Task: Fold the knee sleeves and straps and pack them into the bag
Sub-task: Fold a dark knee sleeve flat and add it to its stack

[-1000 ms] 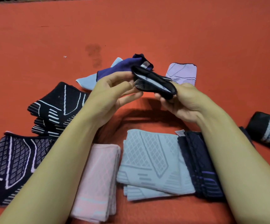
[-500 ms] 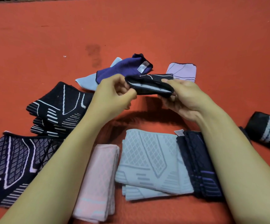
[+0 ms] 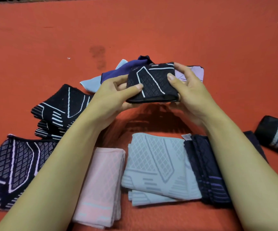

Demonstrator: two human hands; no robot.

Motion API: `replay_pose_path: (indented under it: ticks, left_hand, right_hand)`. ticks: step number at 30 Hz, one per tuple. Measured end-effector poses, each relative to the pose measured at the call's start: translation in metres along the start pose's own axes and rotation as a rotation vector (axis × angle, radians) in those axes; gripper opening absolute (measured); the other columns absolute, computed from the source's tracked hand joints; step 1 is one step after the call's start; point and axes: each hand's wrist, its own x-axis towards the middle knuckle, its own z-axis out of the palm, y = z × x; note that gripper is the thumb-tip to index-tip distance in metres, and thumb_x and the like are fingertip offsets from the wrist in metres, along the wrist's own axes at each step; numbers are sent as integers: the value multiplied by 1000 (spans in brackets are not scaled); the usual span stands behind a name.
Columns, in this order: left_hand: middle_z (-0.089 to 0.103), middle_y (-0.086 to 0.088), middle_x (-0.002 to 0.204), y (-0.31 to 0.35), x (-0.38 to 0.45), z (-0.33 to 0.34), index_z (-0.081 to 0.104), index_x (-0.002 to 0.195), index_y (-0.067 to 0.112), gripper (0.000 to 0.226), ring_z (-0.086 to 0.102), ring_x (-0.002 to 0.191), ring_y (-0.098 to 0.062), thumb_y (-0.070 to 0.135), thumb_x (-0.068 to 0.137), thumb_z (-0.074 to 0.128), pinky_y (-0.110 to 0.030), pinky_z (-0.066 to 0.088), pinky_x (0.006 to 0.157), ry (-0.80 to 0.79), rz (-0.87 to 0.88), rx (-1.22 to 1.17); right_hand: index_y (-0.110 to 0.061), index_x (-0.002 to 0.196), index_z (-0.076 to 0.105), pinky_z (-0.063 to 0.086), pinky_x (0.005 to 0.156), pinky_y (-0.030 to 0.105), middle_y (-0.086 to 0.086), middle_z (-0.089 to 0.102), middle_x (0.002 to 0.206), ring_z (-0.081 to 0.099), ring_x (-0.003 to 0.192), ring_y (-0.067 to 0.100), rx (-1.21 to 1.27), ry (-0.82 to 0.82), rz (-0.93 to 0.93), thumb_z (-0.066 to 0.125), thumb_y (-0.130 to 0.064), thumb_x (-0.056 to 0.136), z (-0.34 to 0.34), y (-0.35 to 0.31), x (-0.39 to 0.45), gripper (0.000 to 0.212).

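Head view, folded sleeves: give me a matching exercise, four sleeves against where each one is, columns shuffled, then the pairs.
Things:
1. black sleeve with white lines
2. pink sleeve
3. light grey sleeve
4. black sleeve with grey stripes

Places:
A. far right on the red cloth
B. near the person, between the forearms, right of the pink one
C. held up by the left hand and right hand
D. near the person, beside the left forearm

Pairs: 1-C, 2-D, 3-B, 4-A

Warm, even light; slightly soft picture.
The arms' shadow (image 3: 151, 120) falls on the red cloth (image 3: 168, 30); edges bow with wide-angle distortion, right forearm slightly blurred.
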Motion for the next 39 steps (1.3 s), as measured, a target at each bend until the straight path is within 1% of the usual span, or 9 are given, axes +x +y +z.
replay_pose_path:
  ticks: [5,10,14,17,21,26,29,34,39]
  left_hand:
    - [80,1,106,6,2,-8,65,131,10,32,75,97,-15,3,99,66,-29,59,82,138,174,54]
    - [80,-6,108,23,-4,-28,60,133,6,44,77,97,-20,-1,93,73,-30,59,83,76,157,169]
    - [78,-6,116,44,-19,-50,72,120,17,36,72,112,-25,5,87,79,-46,54,106,-13,293,294]
    - [79,9,103,58,-31,-67,73,101,21,22,72,99,-9,3,88,75,-24,57,90,-52,380,366]
    - [78,-10,109,62,-39,-87,67,88,9,21,74,106,-22,-12,83,69,-35,60,92,-64,373,382]
    - [79,-13,96,68,-46,-96,73,78,3,42,74,95,-19,-18,84,38,-21,57,80,-16,295,347]
    - [78,-20,99,68,-46,-103,80,81,0,54,73,98,-34,-7,83,26,-30,61,83,16,141,209]
    - [81,-3,97,59,-40,-117,82,96,21,25,76,95,-23,15,99,58,-48,56,99,145,174,602]
    - [80,10,97,52,-37,-129,78,98,26,30,76,97,-9,2,101,59,-34,58,84,221,136,680]
  right_hand:
    - [-16,131,57,49,49,18,-2,74,101,71,69,17,85,-212,200,68,-36,91,1,-10,-8,46]
    - [-12,111,66,46,66,19,1,67,99,58,84,9,52,-271,88,61,2,98,10,-5,-5,20]
    - [-29,113,68,54,79,23,-6,72,106,71,97,9,-43,-250,-2,59,-11,103,27,-14,-9,22]
    - [-38,125,64,57,89,35,-3,76,114,77,96,17,-196,-334,-79,49,-15,110,42,-20,-15,31]
    - [-41,130,63,57,84,30,-4,78,95,74,84,11,-301,-397,-128,48,-1,108,57,-15,-21,48]
    - [-27,135,66,54,88,29,11,69,131,67,106,12,-105,-428,-101,54,5,103,63,-1,-19,47]
    - [-16,144,58,55,92,33,5,61,144,63,112,17,-1,-537,-31,53,8,101,64,1,-21,50]
    - [-7,147,53,54,98,45,8,54,152,62,129,36,139,-685,78,56,-1,94,63,1,-23,53]
    - [-9,153,46,48,108,53,5,50,157,57,136,32,66,-777,183,55,-5,93,61,4,-23,60]
